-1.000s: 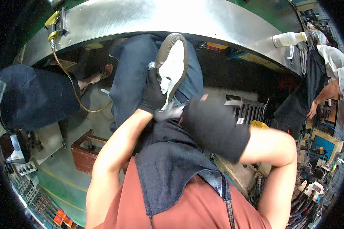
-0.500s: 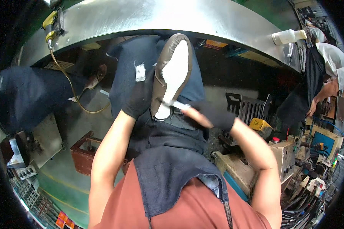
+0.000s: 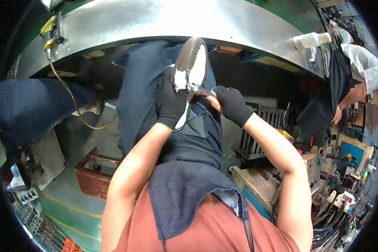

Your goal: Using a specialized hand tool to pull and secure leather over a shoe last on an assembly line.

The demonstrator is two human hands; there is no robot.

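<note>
A brown shoe upper (image 3: 185, 58) with a white sole side (image 3: 198, 66) rests over my lap, toe pointing away from me and underside facing up. My left hand (image 3: 171, 101), in a black glove with a white wrap (image 3: 180, 80) on a finger, is closed around the shoe's left side. My right hand (image 3: 231, 103), in a black glove with bare fingertips, is closed on a slim metal hand tool (image 3: 202, 90). The tool's tip meets the middle of the shoe; its exact kind is not clear. My left hand covers part of the heel end.
A curved metal bench (image 3: 155, 25) spans the far side, with a white bottle (image 3: 311, 40) at right and a yellow air gun (image 3: 48, 31) on a hose at left. A reddish wooden stool (image 3: 92, 176) stands at left. Machines (image 3: 306, 168) and another person (image 3: 361, 71) are at right.
The tool in my right hand has moved from the heel end to the middle of the shoe. My left hand has shifted right, further over the shoe, which has tilted.
</note>
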